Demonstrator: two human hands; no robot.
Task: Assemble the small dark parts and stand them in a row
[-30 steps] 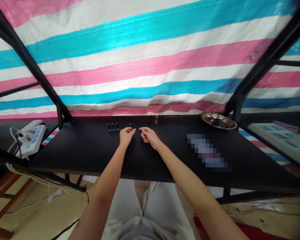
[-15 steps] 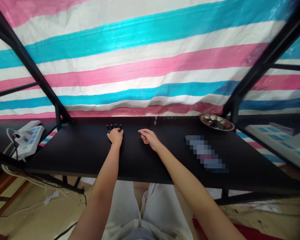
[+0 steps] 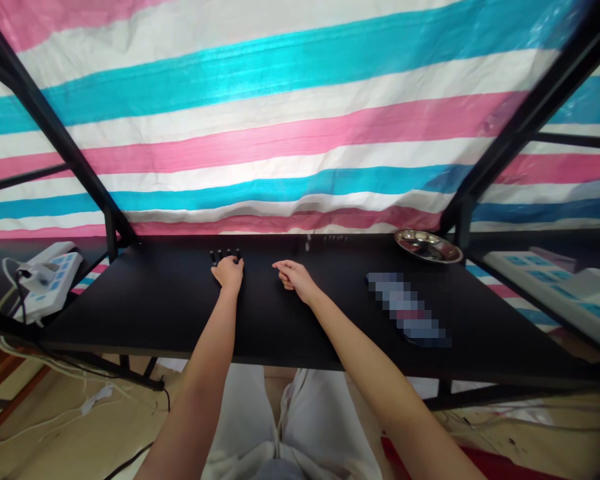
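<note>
My left hand is closed around the near side of several short black pegs with pale tops, which stand upright in a row on the black table; what its fingers press on underneath is hidden. To the right, my right hand hovers low over the tabletop, thumb and index finger pinched together and the others curled in. Anything between those fingertips is too small to make out. Beyond it, a small clear item and a row of tiny shiny pieces lie near the table's back edge.
A round metal divided plate sits at the back right. In front of it lies a long blurred-out object. Power strips rest on the left side table. Black frame posts and a striped sheet bound the workspace.
The whole view has shifted slightly left. Both hands keep nearly the same places and poses over the table, the left by the pegs and the right pinched.
</note>
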